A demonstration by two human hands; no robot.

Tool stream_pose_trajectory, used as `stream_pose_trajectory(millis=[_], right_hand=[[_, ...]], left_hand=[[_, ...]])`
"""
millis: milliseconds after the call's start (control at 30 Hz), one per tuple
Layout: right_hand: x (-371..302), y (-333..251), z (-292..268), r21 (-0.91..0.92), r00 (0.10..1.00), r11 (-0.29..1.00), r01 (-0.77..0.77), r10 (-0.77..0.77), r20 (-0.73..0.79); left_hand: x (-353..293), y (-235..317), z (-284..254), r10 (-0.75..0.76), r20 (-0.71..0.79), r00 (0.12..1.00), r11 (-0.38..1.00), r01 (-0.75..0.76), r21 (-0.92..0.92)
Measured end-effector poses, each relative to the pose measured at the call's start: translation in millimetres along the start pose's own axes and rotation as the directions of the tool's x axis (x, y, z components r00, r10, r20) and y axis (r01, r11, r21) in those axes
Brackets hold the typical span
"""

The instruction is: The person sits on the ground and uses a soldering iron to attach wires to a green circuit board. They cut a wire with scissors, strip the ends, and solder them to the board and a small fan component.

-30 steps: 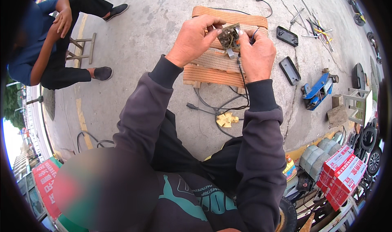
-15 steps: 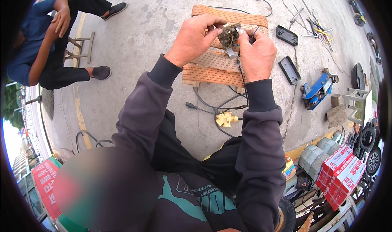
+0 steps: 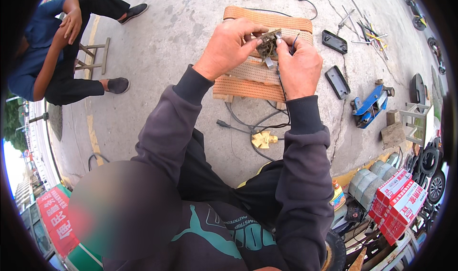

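Left hand (image 3: 226, 46) and right hand (image 3: 300, 64) fingers (image 3: 251, 45) pinch the board (image 3: 268, 48) at ten and two o'clock, apparently inspecting it; steadiness seems required next.

From the wearer's head, we look down and forward through one wide fisheye, close above the lap (image 3: 224, 190), past left hand (image 3: 229, 44) and right hand (image 3: 301, 64) to the strap-topped stool (image 3: 248, 87)'s far edge.

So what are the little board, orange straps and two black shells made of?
Small dark circuit board: perhaps dull resin with silvery metal parts; hard to tell.
Flat orange straps: matte woven fabric, likely synthetic, with dark dashed lines.
Two black rectangular shells: likely smooth moulded plastic, given their rounded corners.
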State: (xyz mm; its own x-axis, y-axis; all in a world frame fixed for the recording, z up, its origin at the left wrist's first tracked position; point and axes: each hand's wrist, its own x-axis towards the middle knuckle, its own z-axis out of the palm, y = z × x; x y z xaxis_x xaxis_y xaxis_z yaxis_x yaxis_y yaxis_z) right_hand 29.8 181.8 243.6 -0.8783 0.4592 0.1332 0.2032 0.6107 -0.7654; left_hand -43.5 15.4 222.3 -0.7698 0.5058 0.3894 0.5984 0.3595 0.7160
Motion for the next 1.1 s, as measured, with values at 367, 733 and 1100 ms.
stream_pose_trajectory(millis=[367,733,1100], right_hand=[[-33.2,11.6,-83.3,0.499,0.888,0.754,-0.427,0.244,0.391],[-84.1,19.6,-107.4,0.625,0.717,0.368,-0.688,0.210,0.665],[-153.8,-27.6,-72.3,0.553,0.802,0.650,-0.521,0.151,0.578]], left_hand=[[-27.2,32.4,7.1,0.402,0.014,0.916,0.884,-0.392,0.255],[-98.2,12.6,14.9,0.363,0.302,0.881,0.804,-0.461,0.377],[-115.8,-1.0,26.1,0.253,0.274,0.928,0.861,-0.345,0.373]])
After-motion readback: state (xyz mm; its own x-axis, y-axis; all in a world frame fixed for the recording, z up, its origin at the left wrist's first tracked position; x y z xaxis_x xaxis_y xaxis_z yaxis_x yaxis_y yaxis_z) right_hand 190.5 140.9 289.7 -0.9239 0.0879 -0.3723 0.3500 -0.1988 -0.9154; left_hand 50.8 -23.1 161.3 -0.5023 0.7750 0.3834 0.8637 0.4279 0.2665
